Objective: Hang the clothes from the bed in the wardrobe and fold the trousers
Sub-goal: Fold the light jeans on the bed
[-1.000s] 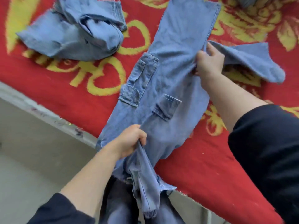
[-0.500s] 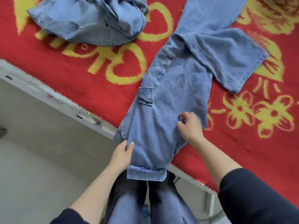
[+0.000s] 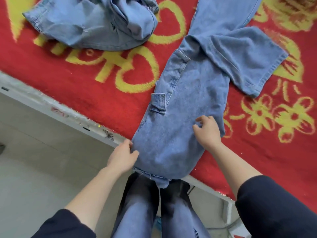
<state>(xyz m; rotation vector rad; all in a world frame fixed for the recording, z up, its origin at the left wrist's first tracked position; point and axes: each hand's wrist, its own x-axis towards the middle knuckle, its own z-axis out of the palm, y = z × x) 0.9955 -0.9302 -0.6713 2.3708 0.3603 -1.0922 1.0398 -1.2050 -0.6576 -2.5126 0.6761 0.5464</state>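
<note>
Head view: trousers (image 3: 188,100) flat on bed (image 3: 103,100). Left hand (image 3: 122,157), fingers relaxed, touches their edge; right hand (image 3: 208,133), loosely spread, rests on top.

Trousers (image 3: 185,103) lie lengthwise on the bedcover (image 3: 85,74), running from the near bed edge (image 3: 51,107) away to the far side. Their near end overhangs that edge above the person's legs (image 3: 142,212), and one trouser leg is doubled back across to the right. A second garment (image 3: 96,26) lies heaped on the bedcover to the far left, apart from the trousers, with the floor (image 3: 34,169) below the bed edge at left. Left hand (image 3: 122,156) lies against the trousers' left side at the near end; right hand (image 3: 208,131) rests on top of them near their right side.
</note>
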